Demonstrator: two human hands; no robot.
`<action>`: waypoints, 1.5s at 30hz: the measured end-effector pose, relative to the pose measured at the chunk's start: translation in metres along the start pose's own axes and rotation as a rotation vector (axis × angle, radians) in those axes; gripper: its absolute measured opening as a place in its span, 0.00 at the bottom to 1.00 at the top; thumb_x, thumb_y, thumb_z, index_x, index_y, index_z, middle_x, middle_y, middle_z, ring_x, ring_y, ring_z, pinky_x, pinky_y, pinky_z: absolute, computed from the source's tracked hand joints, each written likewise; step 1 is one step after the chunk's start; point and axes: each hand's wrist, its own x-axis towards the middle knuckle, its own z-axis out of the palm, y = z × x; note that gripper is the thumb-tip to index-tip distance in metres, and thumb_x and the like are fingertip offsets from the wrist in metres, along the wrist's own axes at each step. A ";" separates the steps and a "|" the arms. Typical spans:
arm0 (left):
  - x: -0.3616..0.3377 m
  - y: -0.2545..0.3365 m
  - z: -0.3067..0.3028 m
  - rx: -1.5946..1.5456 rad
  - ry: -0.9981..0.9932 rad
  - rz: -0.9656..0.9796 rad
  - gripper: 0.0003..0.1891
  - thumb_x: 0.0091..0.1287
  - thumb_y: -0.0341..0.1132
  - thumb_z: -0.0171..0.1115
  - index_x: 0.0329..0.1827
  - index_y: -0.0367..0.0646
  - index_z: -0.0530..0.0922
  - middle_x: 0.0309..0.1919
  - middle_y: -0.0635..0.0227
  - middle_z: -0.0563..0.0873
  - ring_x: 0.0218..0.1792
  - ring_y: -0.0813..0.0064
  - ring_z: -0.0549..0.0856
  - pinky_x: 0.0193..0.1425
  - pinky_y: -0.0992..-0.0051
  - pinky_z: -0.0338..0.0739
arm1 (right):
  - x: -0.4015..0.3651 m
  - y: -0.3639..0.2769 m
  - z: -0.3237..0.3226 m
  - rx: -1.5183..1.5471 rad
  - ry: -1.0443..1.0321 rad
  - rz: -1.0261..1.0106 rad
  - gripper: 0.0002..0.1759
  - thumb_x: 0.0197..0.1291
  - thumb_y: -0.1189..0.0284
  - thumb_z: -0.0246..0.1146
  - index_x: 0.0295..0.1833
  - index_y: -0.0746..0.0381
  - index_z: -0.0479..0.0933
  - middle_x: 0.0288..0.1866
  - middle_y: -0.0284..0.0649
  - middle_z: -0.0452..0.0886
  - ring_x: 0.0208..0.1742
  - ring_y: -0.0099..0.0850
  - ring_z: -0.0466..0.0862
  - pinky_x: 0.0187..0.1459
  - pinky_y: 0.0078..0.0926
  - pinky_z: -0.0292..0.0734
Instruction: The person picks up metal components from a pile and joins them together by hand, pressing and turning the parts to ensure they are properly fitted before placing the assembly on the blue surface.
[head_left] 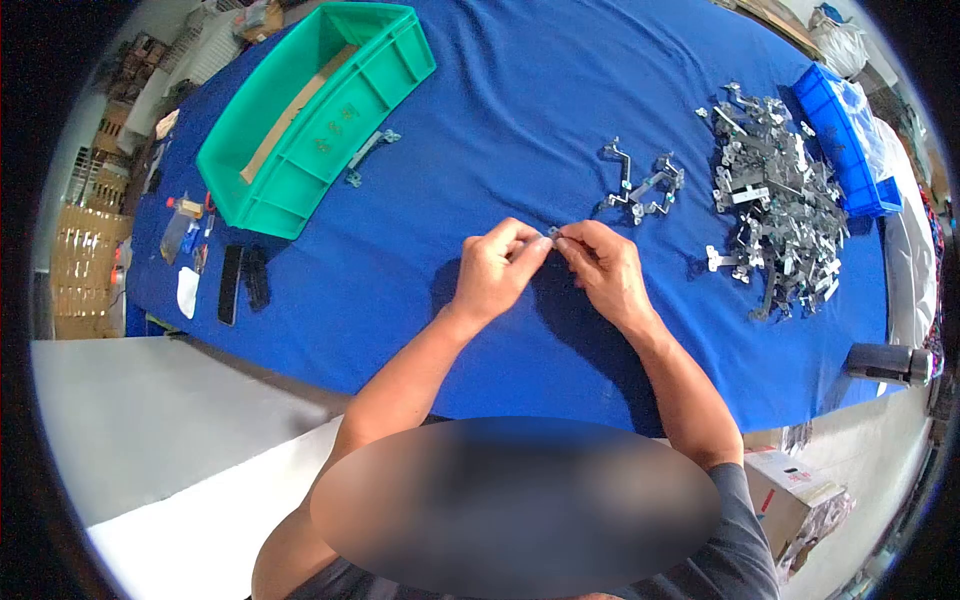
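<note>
Near the middle of the blue cloth point(480, 130), my left hand point(495, 265) and my right hand point(605, 270) meet fingertip to fingertip. Both pinch a small metal piece point(554, 236), mostly hidden by the fingers. Beyond my right hand lie a few loose metal brackets point(645, 188) with bent arms. Farther right is a large heap of similar metal brackets point(775, 200). One more metal bracket point(370, 155) rests beside the green bin, left of my hands.
A green plastic bin point(310, 165) stands at the back left. A blue crate point(845, 140) holding clear plastic is beyond the heap. A black phone-like object point(230, 285) and small tools point(195, 235) lie left; a dark cylinder point(885, 363) sits at the right edge.
</note>
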 end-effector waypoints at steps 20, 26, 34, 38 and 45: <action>0.123 -0.059 -0.176 1.073 0.260 0.220 0.18 0.72 0.49 0.64 0.47 0.42 0.90 0.43 0.57 0.90 0.46 0.53 0.86 0.54 0.57 0.81 | -0.006 0.011 0.008 0.045 0.042 -0.124 0.09 0.70 0.71 0.64 0.43 0.68 0.78 0.35 0.48 0.81 0.34 0.42 0.82 0.39 0.38 0.77; 0.107 -0.092 -0.176 1.155 0.066 0.360 0.24 0.74 0.48 0.61 0.68 0.44 0.79 0.63 0.50 0.81 0.62 0.50 0.80 0.65 0.56 0.76 | -0.005 0.009 0.006 0.011 0.050 -0.219 0.08 0.68 0.72 0.64 0.43 0.67 0.79 0.36 0.51 0.82 0.38 0.49 0.84 0.42 0.42 0.78; 0.115 -0.100 -0.164 1.323 0.054 0.195 0.29 0.73 0.51 0.63 0.71 0.44 0.76 0.63 0.53 0.81 0.64 0.53 0.79 0.63 0.53 0.76 | -0.004 0.017 0.008 -0.015 0.044 -0.251 0.09 0.69 0.70 0.62 0.43 0.66 0.78 0.39 0.52 0.83 0.43 0.53 0.84 0.45 0.48 0.79; 0.120 -0.078 -0.139 1.349 0.194 0.479 0.27 0.71 0.50 0.65 0.68 0.44 0.78 0.62 0.54 0.83 0.62 0.52 0.80 0.62 0.54 0.76 | -0.002 0.020 0.010 -0.014 0.040 -0.275 0.10 0.68 0.69 0.62 0.41 0.66 0.79 0.39 0.53 0.83 0.44 0.54 0.84 0.46 0.49 0.79; 0.113 0.026 -0.002 0.546 -0.337 0.307 0.20 0.65 0.42 0.72 0.54 0.38 0.85 0.43 0.57 0.90 0.43 0.58 0.90 0.48 0.63 0.83 | -0.004 0.021 0.011 -0.089 0.020 -0.339 0.10 0.64 0.68 0.64 0.39 0.64 0.80 0.38 0.50 0.84 0.42 0.52 0.85 0.44 0.51 0.80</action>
